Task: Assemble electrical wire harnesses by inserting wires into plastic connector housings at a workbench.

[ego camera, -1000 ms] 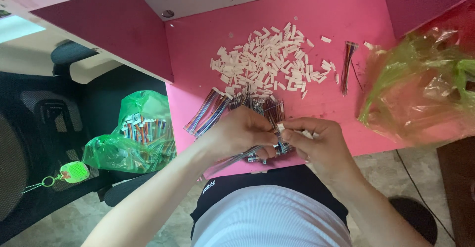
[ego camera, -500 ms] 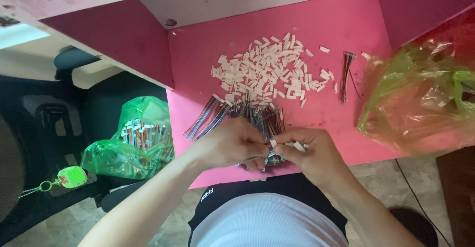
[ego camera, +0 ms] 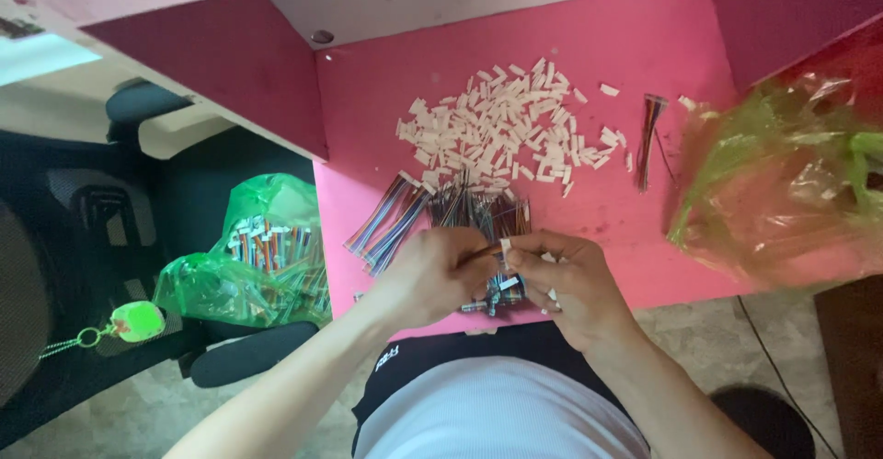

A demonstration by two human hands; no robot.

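My left hand [ego camera: 430, 275] pinches a thin wire lead [ego camera: 482, 255], tip aimed rightward. My right hand [ego camera: 568, 284] closes its grip on a small white connector [ego camera: 505, 249] just at that tip, the two held close for alignment. Beyond lie loose wire bundles [ego camera: 432, 212], then the white connector pile [ego camera: 501, 130] on the pink tabletop [ego camera: 386, 82], within reach.

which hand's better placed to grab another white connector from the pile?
Probably right. Right hand pinches only a small white connector; left hand holds the wire. Both sit about equally near the pile.
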